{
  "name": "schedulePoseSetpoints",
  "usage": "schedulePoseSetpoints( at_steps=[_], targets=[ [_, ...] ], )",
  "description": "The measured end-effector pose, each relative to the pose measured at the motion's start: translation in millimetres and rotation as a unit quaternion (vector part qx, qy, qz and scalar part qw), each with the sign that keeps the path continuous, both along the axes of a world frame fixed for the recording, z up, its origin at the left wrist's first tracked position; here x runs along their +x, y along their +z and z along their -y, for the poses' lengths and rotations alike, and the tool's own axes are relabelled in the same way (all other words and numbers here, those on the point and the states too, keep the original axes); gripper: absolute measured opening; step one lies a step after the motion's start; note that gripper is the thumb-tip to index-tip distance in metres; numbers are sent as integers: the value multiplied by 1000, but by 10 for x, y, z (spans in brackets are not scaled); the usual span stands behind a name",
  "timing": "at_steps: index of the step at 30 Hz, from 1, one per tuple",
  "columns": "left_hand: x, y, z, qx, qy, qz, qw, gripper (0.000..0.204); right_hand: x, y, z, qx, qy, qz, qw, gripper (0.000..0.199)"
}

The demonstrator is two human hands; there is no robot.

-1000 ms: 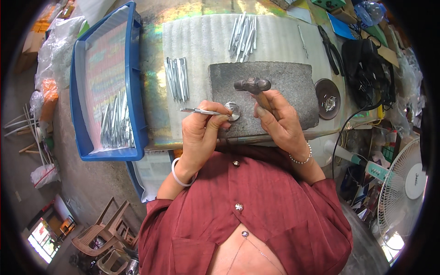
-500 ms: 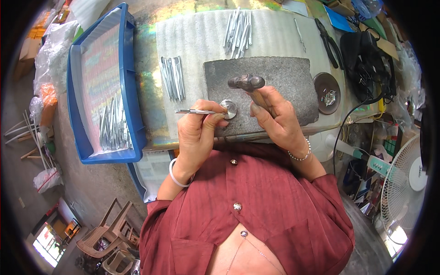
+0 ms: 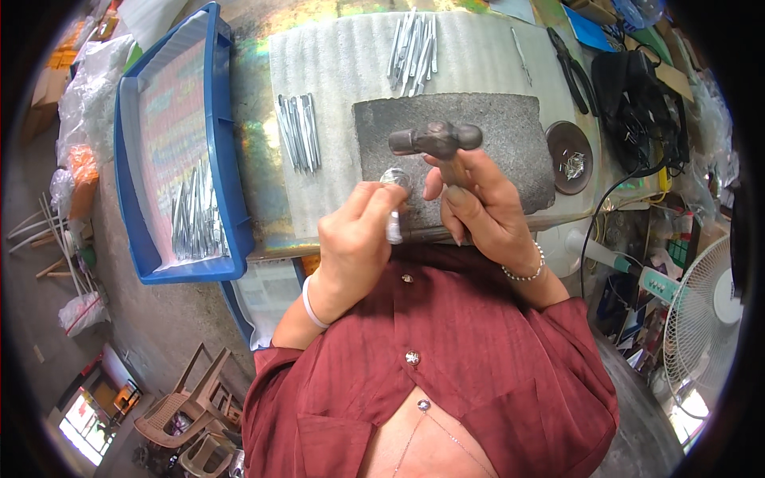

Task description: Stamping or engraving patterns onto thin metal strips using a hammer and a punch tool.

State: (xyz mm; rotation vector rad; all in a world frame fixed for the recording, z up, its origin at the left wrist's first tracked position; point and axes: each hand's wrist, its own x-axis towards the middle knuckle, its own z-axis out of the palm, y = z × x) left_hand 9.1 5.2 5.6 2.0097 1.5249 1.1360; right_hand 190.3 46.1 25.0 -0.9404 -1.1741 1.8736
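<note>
Small metalwork workshop: worn stone slab [image 3: 510,135] on the surface just beyond the hands, bundles of metal strips [image 3: 414,44] farther out, blue tray [image 3: 231,183] of more strips to their left, pliers [image 3: 570,68] and fan [image 3: 705,319] to the right (cluttered, informal).

The right hand [image 3: 476,209] wraps the hammer [image 3: 436,139] so that only the head shows above the fingers — the handle is buried in the fist. Under the left hand [image 3: 357,239] a small silvery strip [image 3: 394,226] pokes out below the fingers; how much of it lies inside the grip cannot be told. Just above those fingers sits a small round metal piece [image 3: 396,178], partly covered and too blurred to name. The near edge of the grey slab [image 3: 502,135] disappears behind both hands — its front corners are hidden.
</note>
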Motion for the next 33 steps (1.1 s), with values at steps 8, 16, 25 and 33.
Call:
schedulePoseSetpoints(
  at_steps=[8,16,25,33],
  targets=[
    [-40,144,8,-49,-42,-63,996,26,-188,478,-224,459,117,99,875,18],
    [-82,-93,38,44,-13,-50,998,19,-199,762,-116,398,153,164,889,21],
    [-88,-5,-15,13,-27,7,1000,20,140,1064,-45,431,202,254,842,46],
    [-91,28,-28,7,-30,10,999,23,141,1027,9,551,155,280,770,50]
  ],
)
